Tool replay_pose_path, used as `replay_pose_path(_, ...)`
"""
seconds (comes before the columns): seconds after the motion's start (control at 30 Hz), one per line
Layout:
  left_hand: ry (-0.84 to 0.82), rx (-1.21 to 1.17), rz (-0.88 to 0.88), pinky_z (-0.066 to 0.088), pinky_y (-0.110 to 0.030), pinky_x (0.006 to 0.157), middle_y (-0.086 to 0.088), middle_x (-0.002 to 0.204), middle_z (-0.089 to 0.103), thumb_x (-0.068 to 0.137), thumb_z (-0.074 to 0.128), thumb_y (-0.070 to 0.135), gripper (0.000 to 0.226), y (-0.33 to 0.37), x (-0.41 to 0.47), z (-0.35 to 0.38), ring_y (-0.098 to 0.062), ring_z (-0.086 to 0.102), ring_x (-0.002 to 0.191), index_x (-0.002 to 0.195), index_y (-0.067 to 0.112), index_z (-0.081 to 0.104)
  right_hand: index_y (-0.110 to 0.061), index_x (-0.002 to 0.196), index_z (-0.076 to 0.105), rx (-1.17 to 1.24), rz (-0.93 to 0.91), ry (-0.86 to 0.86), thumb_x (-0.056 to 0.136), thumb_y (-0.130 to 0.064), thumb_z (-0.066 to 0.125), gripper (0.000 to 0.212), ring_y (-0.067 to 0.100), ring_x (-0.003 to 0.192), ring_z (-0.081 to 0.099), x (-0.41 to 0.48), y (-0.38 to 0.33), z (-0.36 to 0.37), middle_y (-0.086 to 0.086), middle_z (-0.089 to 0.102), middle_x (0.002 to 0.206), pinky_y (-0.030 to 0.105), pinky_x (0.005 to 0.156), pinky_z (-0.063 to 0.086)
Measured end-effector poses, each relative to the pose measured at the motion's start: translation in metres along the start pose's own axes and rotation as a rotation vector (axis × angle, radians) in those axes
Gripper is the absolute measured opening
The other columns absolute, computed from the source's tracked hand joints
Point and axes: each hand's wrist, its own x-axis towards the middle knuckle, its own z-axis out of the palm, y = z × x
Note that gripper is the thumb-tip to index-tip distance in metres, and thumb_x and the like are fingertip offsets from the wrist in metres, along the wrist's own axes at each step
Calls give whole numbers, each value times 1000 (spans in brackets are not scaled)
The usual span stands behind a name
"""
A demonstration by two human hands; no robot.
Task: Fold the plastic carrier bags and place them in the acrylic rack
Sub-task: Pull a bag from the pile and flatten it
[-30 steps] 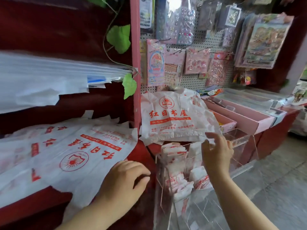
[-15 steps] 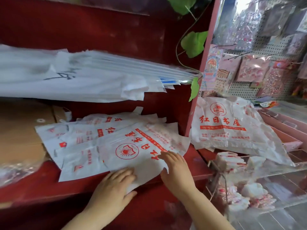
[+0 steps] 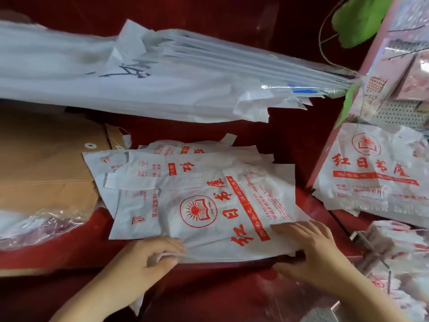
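Bag (image 3: 209, 205) edge hidden under left hand (image 3: 144, 263)

At four o'clock the acrylic rack (image 3: 371, 249) is blurred and cut by the right edge; the lower carrier bags (image 3: 148, 166) lie mostly hidden beneath the top bag (image 3: 204, 205).
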Motion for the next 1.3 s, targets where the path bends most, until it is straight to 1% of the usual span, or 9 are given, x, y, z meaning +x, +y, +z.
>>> replay_pose_path(0.2, -105, -102, -145, 40, -4, 87, 28, 92, 67, 48, 57, 53, 28, 0, -8, -30, 13, 57, 99, 72, 49, 69, -54, 110, 32, 122, 112, -282, 46, -63, 36, 64, -14, 124, 11, 6, 16, -20, -50, 17, 116, 18, 108, -11)
replay_pose_path(0.37, 3, -213, -156, 42, -8, 59, -5, 67, 69, 30, 74, 57, 48, 10, -14, -55, -4, 61, 61, 64, 23, 72, -44, 70, 69, 517, 283, -132, 75, -3, 70, 42, -11, 97, 53, 3, 22, -30, -27, 64, 91, 16, 90, 39)
replay_pose_path(0.43, 102, -294, -160, 43, -8, 53, -7, 57, 66, 15, 78, 70, 67, 17, -15, -68, -5, 59, 52, 57, 18, 72, -15, 70, 73, 700, 372, -132, 62, -30, 82, 19, 12, 69, 59, 1, 20, -35, 11, 70, 77, 17, 61, 42)
replay_pose_path(0.53, 185, -295, -192, 45, -11, 45, -5, 51, 64, 6, 75, 74, 72, 26, -11, -91, -6, 60, 47, 55, 22, 72, -6, 67, 70, 889, 417, -66, 56, -44, 80, 41, 17, 59, 59, 7, 11, -38, 16, 68, 68, 17, 57, 44)
replay_pose_path(0.6, 195, -247, -215, 41, -14, 38, -7, 48, 62, 22, 78, 71, 60, 35, -1, -100, -11, 57, 41, 59, 24, 73, -9, 71, 67, 985, 425, -14, 83, -9, 61, 13, 5, 56, 63, 18, 6, -35, 0, 71, 64, 10, 53, 47)
replay_pose_path(0.73, 259, -218, -330, 31, -10, 31, 0, 36, 47, 83, 59, 7, 12, 40, 30, -111, -1, 39, 29, 73, 7, 66, -7, 77, 63, 887, 433, 9, 90, -4, 47, 21, 2, 55, 59, 37, -7, -28, 0, 64, 66, 12, 51, 46)
replay_pose_path(1.0, 472, 110, -367, 42, -31, 86, -12, 113, 62, 92, 52, 12, 16, -1, 76, -88, -26, 57, 101, 100, 7, 65, -11, 60, 32, 498, 515, -38, 94, -11, 41, 36, 14, 49, 27, 76, -8, 0, 0, 32, 55, 19, 40, 23)
replay_pose_path(1.13, 692, 510, -143, 34, -50, 101, -17, 119, 60, 86, 42, 24, 40, -4, 59, -60, -33, 50, 114, 112, 1, 64, -12, 59, 34, 421, 612, -60, 95, -11, 38, 37, 12, 52, 32, 88, -8, 9, 1, 36, 58, 26, 47, 22)
replay_pose_path(1.3, 355, 634, 271, 28, -39, 101, -6, 115, 65, 93, 31, 28, 37, 10, 36, 12, -17, 47, 113, 112, 17, 61, -14, 59, 32, 316, 684, -156, 97, -12, 35, 38, 23, 74, 40, 103, -14, 10, 6, 40, 68, 29, 57, 25)
